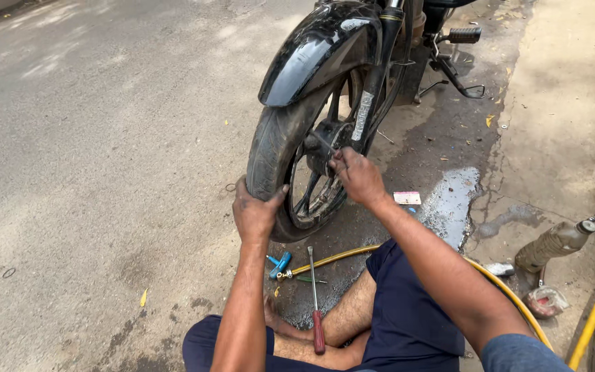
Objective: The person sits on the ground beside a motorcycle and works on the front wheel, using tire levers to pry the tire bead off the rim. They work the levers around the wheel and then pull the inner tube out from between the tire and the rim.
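At frame centre the left hand [256,212] grips the front tyre [273,148], steadying the wheel, while the right hand [357,176] pinches a thin tool [324,143] at the hub, apparently mid-loosening; next calls for firm, steady turning.

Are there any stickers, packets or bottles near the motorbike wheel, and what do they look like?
Sticker: long silvery strip running down the black fork.
Card: small flat rectangle, white and pink, on the wet ground beside the wheel.
Bottle: dusty clear plastic, lying tilted on the pavement at right.
Packet: crumpled clear wrapper with red inside, below the bottle.
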A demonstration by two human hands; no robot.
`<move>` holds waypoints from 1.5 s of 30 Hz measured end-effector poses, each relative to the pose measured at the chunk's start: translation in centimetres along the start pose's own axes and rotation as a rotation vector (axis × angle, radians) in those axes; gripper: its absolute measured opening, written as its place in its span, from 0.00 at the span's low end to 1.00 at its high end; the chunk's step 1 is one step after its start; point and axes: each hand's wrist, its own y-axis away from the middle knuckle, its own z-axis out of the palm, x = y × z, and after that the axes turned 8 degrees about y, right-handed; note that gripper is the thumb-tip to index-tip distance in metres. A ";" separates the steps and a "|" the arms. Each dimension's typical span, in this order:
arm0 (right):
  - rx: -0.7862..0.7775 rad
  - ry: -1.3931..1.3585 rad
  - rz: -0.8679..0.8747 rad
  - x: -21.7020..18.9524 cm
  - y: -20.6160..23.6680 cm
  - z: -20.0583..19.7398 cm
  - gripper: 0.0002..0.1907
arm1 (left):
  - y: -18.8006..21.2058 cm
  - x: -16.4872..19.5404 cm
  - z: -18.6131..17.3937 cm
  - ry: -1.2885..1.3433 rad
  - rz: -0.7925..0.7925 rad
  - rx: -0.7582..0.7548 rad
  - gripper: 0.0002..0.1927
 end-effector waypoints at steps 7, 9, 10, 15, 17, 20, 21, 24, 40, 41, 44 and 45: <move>0.321 -0.523 0.220 0.0 -4.7 2.5 0.19 | -6.9 9.9 0.6 -0.353 0.013 -0.232 0.51; 0.077 -1.339 0.770 -2.6 -4.7 5.1 0.20 | -7.5 10.7 1.0 -0.356 0.104 -0.186 0.48; 0.065 -1.401 0.793 -3.8 -4.4 5.7 0.19 | -7.6 10.8 1.1 -0.335 0.112 -0.164 0.46; -0.069 -1.030 0.496 -0.9 -4.9 0.9 0.16 | -7.6 9.9 0.8 -0.323 0.138 -0.156 0.45; -0.106 -0.084 0.086 4.2 -6.8 -4.2 0.16 | -7.5 9.7 0.9 -0.296 0.140 -0.173 0.44; -0.096 0.573 -0.212 9.2 -9.5 -7.9 0.15 | -7.3 9.8 1.2 -0.321 0.107 -0.175 0.43; -0.085 0.520 -0.137 9.2 -9.6 -7.5 0.14 | -7.2 9.9 1.4 -0.316 0.126 -0.161 0.44; -0.100 0.064 0.186 4.9 -7.4 -2.5 0.14 | -6.9 9.8 1.7 -0.291 0.140 -0.151 0.44; -0.167 0.433 0.063 8.3 -11.1 -6.3 0.07 | -7.9 8.3 1.6 -0.274 0.123 -0.167 0.44; -0.087 0.412 0.018 7.7 -11.2 -6.5 0.07 | -7.9 8.3 1.5 -0.280 0.130 -0.161 0.44; -0.092 0.119 0.297 3.3 -8.9 -3.3 0.09 | -8.2 8.3 1.5 -0.244 0.066 -0.200 0.44; 0.057 -0.370 0.291 1.2 -7.7 -1.1 0.12 | -8.3 8.3 1.5 -0.252 0.075 -0.209 0.43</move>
